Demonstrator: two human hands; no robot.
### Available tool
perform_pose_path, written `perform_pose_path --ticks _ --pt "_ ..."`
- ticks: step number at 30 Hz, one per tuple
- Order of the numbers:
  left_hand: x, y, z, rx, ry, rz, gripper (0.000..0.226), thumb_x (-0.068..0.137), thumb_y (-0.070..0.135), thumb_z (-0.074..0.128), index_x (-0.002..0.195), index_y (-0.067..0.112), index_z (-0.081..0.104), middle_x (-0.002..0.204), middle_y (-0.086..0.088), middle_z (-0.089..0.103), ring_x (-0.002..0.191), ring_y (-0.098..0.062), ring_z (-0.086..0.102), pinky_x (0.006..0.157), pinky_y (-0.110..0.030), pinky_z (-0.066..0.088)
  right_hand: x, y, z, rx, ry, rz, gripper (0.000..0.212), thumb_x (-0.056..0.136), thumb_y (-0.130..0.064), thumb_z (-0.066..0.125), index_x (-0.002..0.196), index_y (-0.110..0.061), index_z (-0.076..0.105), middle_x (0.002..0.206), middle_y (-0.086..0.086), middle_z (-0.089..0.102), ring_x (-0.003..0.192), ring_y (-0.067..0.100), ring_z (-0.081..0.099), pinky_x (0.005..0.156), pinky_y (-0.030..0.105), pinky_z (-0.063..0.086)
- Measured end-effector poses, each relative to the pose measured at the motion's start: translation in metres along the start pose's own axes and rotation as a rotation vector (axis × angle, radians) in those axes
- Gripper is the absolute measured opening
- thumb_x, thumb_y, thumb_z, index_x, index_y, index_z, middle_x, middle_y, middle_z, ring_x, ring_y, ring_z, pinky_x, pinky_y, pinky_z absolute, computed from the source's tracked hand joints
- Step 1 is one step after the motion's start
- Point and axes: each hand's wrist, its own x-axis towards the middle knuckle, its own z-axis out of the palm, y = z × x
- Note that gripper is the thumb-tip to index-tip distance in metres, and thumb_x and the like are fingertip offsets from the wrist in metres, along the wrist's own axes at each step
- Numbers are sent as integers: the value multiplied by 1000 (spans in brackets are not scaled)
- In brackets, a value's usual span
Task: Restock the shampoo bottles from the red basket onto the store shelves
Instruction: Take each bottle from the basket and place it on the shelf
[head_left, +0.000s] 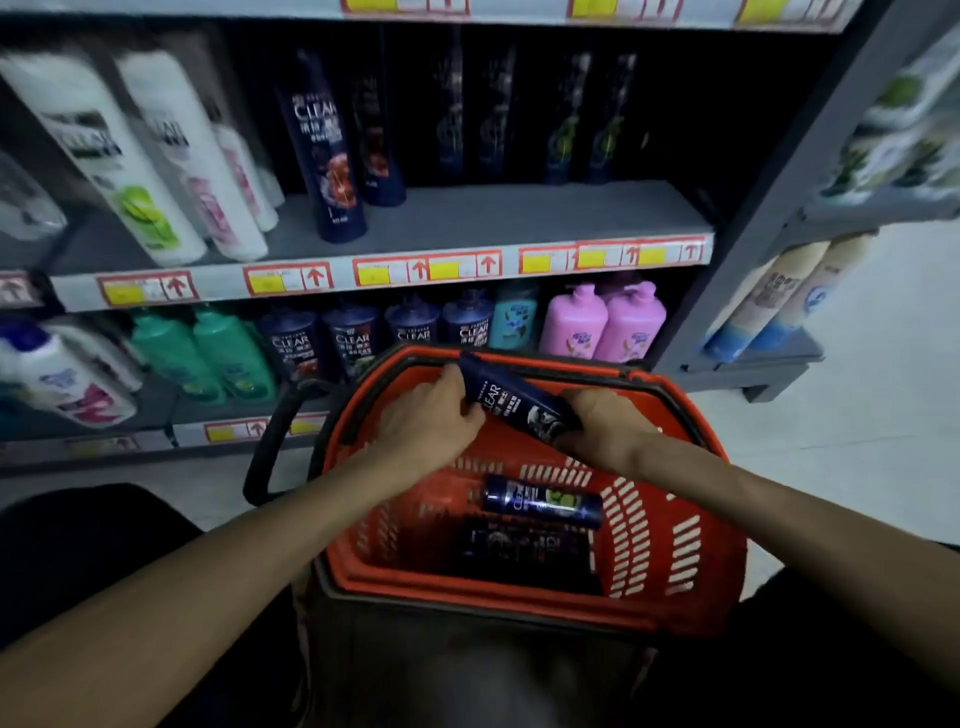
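A red basket (691, 545) sits low in front of the shelves. Both hands hold one dark blue shampoo bottle (511, 400) tilted above its far rim. My left hand (431, 415) grips the upper end, and my right hand (608, 421) grips the lower end. Inside the basket lies another blue bottle (543, 503) with a green label, and darker bottles (519, 551) lie under it. On the middle shelf (493, 218) a tall blue bottle (327, 150) stands with a second one behind it.
White bottles (130, 156) lean at the left of the middle shelf; dark bottles stand at its back. The lower shelf carries green, blue (353, 338) and pink bottles (602, 322). A grey rack (769, 358) with more bottles stands at the right. The basket's black handle (270, 441) hangs left.
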Motion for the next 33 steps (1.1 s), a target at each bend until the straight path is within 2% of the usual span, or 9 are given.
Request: perform_pose_path --ticks 2,5,8,13,17,22,26,29,33 --pt "3 10 -21 -250 87 12 25 99 45 55 99 25 40 79 -1 65 69 -23 63 59 -40 44 -8 -5 -28 111 76 -40 43 84 -23 78 124 -17 64 116 8 72 104 28 68 83 32 52" --pt "12 26 -42 -666 191 -23 32 93 49 61 99 28 37 94 -6 69 83 -22 70 80 -45 54 -13 -15 -47 317 149 -23 38 85 -24 82 119 -15 68 104 4 75 93 22 71 74 30 52" --pt "20 38 -49 -1169 266 -157 37 94 37 69 102 22 36 112 -19 69 93 -31 75 91 -51 60 -15 -27 -48 800 145 -15 35 87 -13 81 120 -8 69 102 5 78 92 20 75 81 34 62" --pt "27 49 -48 -1428 -69 -233 39 98 40 62 127 14 62 112 -9 78 93 -23 76 89 -41 59 -19 -42 -49 1225 16 -61 34 93 -5 72 126 -8 65 114 7 77 105 24 74 90 33 61" --pt "30 53 -51 -1407 -47 -212 25 101 31 60 115 13 70 104 -8 80 86 -21 75 77 -32 59 -14 -38 -51 1236 -64 -80 36 94 -5 69 129 -9 63 119 8 76 114 26 71 98 36 57" --pt "27 49 -53 -1346 -1 -236 28 98 30 67 113 7 73 104 -11 80 97 -28 76 82 -37 58 -10 -45 -47 1224 -33 13 46 88 -8 77 129 -11 56 114 9 76 108 26 72 98 41 57" --pt "30 51 -51 -1219 111 -243 30 88 33 80 106 11 70 97 -7 80 91 -22 77 86 -41 61 -8 -52 -39 880 95 -44 59 68 -29 95 117 -27 62 104 -9 74 96 1 69 85 20 57" --pt "33 54 -43 -1061 195 -227 47 75 44 90 101 16 62 92 -4 77 85 -17 76 85 -46 62 -2 -56 -27 729 148 -15 77 49 -52 94 116 -30 61 104 -10 72 92 4 69 84 34 59" --pt "34 56 -45 -856 217 -207 75 52 67 90 95 17 54 86 -1 70 83 -20 73 80 -50 60 3 -57 -23 795 133 15 74 61 -15 92 125 -21 56 101 -5 73 87 10 71 82 42 61"
